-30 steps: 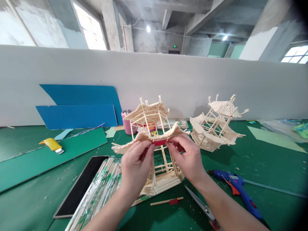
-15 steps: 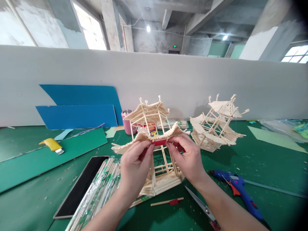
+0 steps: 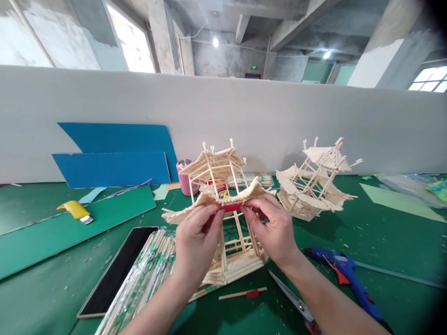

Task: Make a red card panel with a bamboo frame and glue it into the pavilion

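A two-tiered pavilion model [image 3: 240,274] built of pale wooden sticks stands in front of me. Under the edge of its lower roof sits a red strip [image 3: 232,207], perhaps paper or card. My left hand [image 3: 199,232] pinches the strip's left end between thumb and fingers. At the other end, my right hand [image 3: 270,225] pinches it in the same way. Both hands are right against the roof edge, and the fingertips partly cover the strip's ends. Below the model lies a loose stick with a small red piece [image 3: 252,294] on it.
A second stick model [image 3: 314,186] stands back right. Scissors [image 3: 293,295] and a blue glue gun [image 3: 345,270] lie at right. On the left are packed sticks [image 3: 139,274], a dark flat device [image 3: 115,274], a yellow utility knife [image 3: 74,210] and green board [image 3: 70,228]. A pink can [image 3: 188,181] stands behind.
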Tool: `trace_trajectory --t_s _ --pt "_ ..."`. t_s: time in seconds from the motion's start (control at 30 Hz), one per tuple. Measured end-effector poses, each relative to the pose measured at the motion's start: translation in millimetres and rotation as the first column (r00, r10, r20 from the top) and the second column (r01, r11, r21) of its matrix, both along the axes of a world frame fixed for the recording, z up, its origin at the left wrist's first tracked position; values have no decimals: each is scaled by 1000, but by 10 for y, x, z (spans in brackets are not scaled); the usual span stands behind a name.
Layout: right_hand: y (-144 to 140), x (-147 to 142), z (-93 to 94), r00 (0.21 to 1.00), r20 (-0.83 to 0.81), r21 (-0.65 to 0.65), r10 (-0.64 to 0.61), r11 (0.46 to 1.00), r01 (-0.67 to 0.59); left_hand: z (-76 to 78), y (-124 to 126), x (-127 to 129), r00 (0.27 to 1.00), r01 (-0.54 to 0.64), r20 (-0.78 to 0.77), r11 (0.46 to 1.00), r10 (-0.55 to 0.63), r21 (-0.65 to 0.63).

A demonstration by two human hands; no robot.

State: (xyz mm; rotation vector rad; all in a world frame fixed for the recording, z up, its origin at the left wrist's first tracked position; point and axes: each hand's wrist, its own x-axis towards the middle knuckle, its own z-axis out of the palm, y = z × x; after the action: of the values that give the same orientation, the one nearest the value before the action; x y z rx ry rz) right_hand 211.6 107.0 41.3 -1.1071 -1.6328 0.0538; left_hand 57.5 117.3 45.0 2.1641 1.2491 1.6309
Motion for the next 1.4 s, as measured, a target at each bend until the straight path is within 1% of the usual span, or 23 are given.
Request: trace_trajectory --t_s 0.13,0.47,0.7,0.87,1.1,1.4 --pt "2 8 4 1000 8 9 -11 1000 11 -1 8 -6 1000 11 -12 1000 -11 -2" --pt "3 13 6 999 31 16 -18 1000 18 45 -1 16 999 -19 -38 999 17 -39" --pt "4 15 2 999 31 1 -12 1000 12 22 8 1 999 -17 -36 999 15 -42" --pt "12 35 -12 999 36 -7 -10 1000 11 23 20 -9 996 -5 -85 999 1 -48" --pt "28 62 -11 999 41 -9 27 1000 -26 60 18 9 990 -1 -144 998 -9 -71" --pt "45 67 1 997 38 -18 73 997 -72 51 39 9 991 5 -136 995 -18 -95"
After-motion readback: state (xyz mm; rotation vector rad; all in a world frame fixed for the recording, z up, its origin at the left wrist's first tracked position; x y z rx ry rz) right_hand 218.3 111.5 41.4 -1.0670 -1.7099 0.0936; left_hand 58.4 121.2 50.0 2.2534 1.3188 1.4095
